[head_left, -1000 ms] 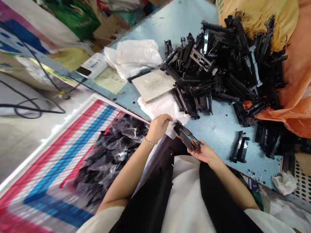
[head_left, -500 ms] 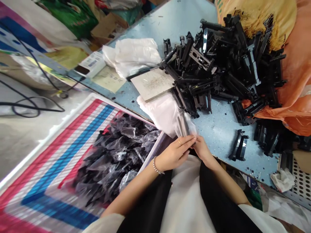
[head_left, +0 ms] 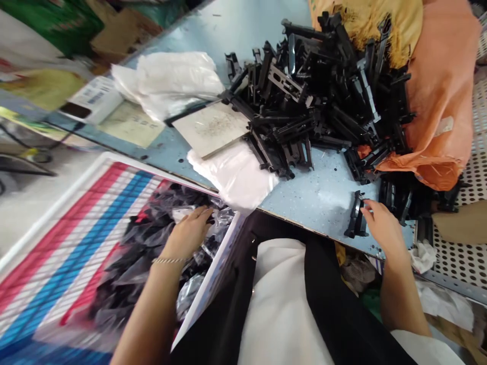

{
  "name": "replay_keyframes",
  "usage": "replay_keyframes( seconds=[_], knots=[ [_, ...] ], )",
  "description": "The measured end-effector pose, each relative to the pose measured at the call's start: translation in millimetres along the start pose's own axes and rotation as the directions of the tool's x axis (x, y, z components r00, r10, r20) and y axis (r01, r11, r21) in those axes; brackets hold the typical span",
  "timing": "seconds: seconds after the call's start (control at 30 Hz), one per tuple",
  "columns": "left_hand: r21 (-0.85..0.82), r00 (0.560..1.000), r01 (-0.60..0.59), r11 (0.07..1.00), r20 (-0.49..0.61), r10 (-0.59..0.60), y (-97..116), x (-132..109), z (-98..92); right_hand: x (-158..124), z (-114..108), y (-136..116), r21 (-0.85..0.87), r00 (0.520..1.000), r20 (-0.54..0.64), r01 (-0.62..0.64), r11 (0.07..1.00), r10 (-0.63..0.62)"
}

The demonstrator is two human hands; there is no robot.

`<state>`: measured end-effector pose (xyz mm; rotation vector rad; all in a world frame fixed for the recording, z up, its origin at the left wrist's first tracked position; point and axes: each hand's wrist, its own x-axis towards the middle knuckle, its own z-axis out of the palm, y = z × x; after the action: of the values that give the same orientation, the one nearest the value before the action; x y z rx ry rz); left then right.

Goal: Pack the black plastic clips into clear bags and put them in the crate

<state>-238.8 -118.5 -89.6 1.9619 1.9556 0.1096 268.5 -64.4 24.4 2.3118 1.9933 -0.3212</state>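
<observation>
Right grip (head_left: 381, 223) touches black parts (head_left: 353, 220), left grip (head_left: 190, 230) overlies a crate's (head_left: 212, 271) bagged parts (head_left: 124, 279), closure and holds unclear.

Black elongated plastic parts (head_left: 321, 94); pale-blue, dark-speckled flat worktop (head_left: 315, 197); red-white-blue striped crate liner (head_left: 81, 266); orange plastic sack (head_left: 441, 96).

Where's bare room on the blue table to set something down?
Blue table: near stretch between the near white bags and the paired black parts at the right hand, specks aside; far stretch beyond the far white bags. Crowded: the black pile beside the orange sack; bagged parts under the left hand.
</observation>
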Motion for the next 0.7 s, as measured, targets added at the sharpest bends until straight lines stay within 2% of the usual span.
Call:
replay_keyframes(
  seconds=[0.03, 0.1, 0.17, 0.23, 0.3, 0.37, 0.4, 0.47, 0.53, 0.63, 0.7],
  knots=[
    [0.019, 0.997, 0.078, 0.997, -0.004, -0.078, 2, 6, 3.5, 0, 4, 10, -0.101, 0.997, 0.022, -0.07, 0.992, 0.072],
    [-0.025, 0.982, 0.137, 0.99, -0.126, -0.139, 20, 15, 4.7, -3, 16, 21, -0.217, 0.983, 0.112, -0.121, 0.969, 0.148],
    [-0.125, 0.949, 0.043, 0.991, -0.305, -0.08, 50, 24, 2.1, -6, 26, 25, -0.227, 0.969, 0.18, -0.125, 0.966, 0.168],
    [-0.171, 0.913, -0.111, 0.979, -0.407, 0.032, 82, 37, 0.4, -9, 33, 27, -0.171, 0.966, 0.19, -0.146, 0.974, 0.178],
    [-0.169, 0.913, -0.223, 0.96, -0.381, 0.145, 104, 54, 0.7, -9, 35, 28, -0.048, 0.964, 0.184, -0.185, 0.982, 0.19],
    [-0.208, 0.936, -0.247, 0.946, -0.304, 0.177, 111, 71, 0.9, -9, 35, 25, 0.183, 0.97, 0.201, -0.174, 0.968, 0.137],
    [-0.263, 0.951, -0.237, 0.935, -0.261, 0.167, 109, 78, 0.0, -10, 35, 21, 0.332, 0.975, 0.206, -0.152, 0.931, 0.086],
    [-0.419, 0.976, -0.189, 0.888, -0.177, 0.125, 101, 88, -4.5, -11, 37, 6, 0.62, 0.975, 0.218, -0.112, 0.777, -0.033],
    [-0.564, 0.994, -0.104, 0.819, -0.093, 0.061, 91, 93, -11.4, -15, 40, -19, 0.813, 0.951, 0.279, -0.162, 0.559, -0.13],
    [-0.684, 1.0, 0.015, 0.73, 0.009, -0.012, 84, 95, -20.6, -20, 49, -69, 0.886, 0.853, 0.446, -0.379, 0.266, -0.27],
    [-0.729, 0.999, 0.04, 0.684, 0.054, -0.001, 84, 96, -23.2, -21, 57, -101, 0.856, 0.766, 0.51, -0.498, 0.14, -0.392]
  ],
)
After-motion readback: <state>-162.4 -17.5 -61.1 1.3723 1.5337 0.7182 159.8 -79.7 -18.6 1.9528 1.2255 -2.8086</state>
